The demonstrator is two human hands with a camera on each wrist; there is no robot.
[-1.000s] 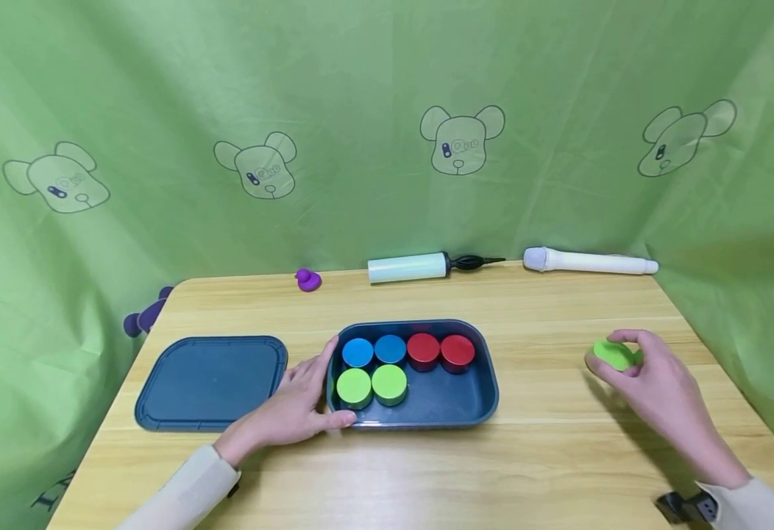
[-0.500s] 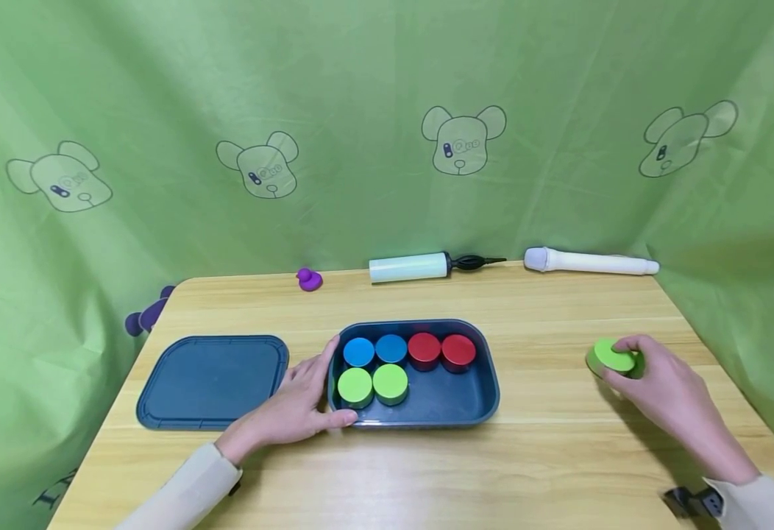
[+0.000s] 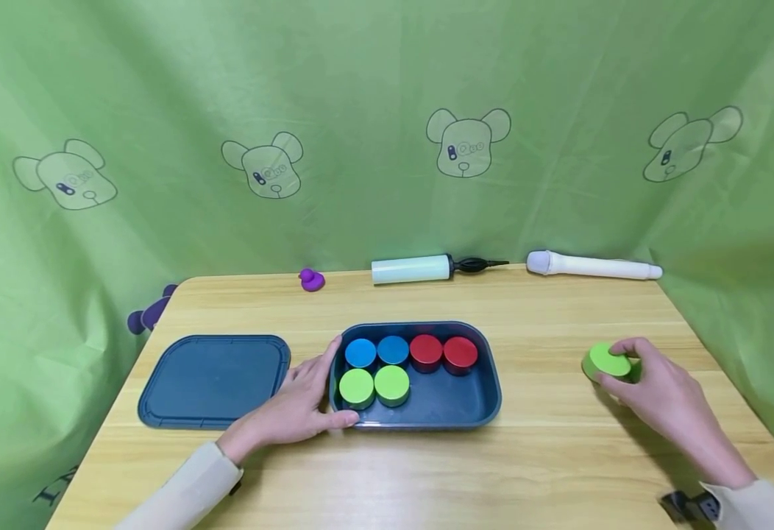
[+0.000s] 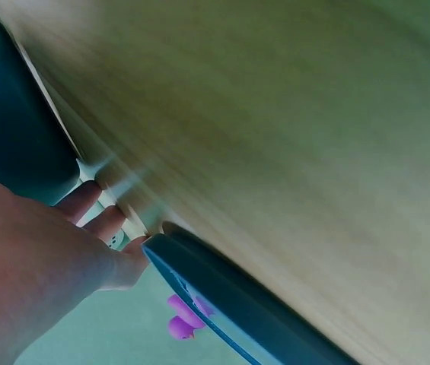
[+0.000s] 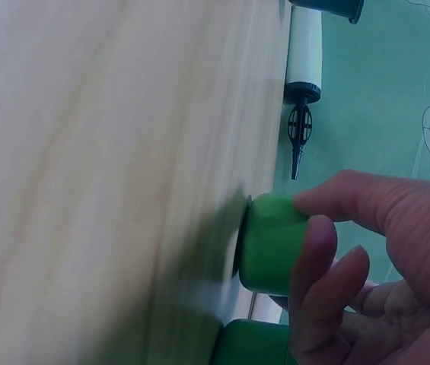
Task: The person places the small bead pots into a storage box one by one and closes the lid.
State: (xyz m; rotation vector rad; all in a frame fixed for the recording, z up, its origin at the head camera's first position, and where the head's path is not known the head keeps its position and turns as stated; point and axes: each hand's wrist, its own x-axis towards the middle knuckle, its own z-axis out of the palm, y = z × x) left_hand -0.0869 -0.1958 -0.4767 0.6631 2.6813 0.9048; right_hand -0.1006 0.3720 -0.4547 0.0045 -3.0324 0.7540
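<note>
On the right side of the table my right hand (image 3: 665, 390) pinches a lime-green round block (image 3: 605, 362) between thumb and fingers. The right wrist view shows that block (image 5: 272, 243) right at the tabletop, with a second green block (image 5: 253, 346) beside it, partly hidden by the fingers. My left hand (image 3: 304, 405) rests against the left end of a dark blue box (image 3: 453, 408), fingers straight along its side and thumb at the front rim. Inside the box stand two blue blocks (image 3: 360, 353), two red blocks (image 3: 427, 353) and two green blocks (image 3: 357, 387).
A dark blue lid (image 3: 215, 383) lies flat left of the box. Along the back edge are a purple toy duck (image 3: 311, 280), a pale hand pump (image 3: 410, 269) with a black nozzle, and a white toy microphone (image 3: 595, 266). A green curtain (image 3: 360, 199) hangs behind the table.
My right hand's fingers have shifted toward the right edge of the green block, uncovering more of it, and the block now sits slightly farther left. The left hand stays at the box.
</note>
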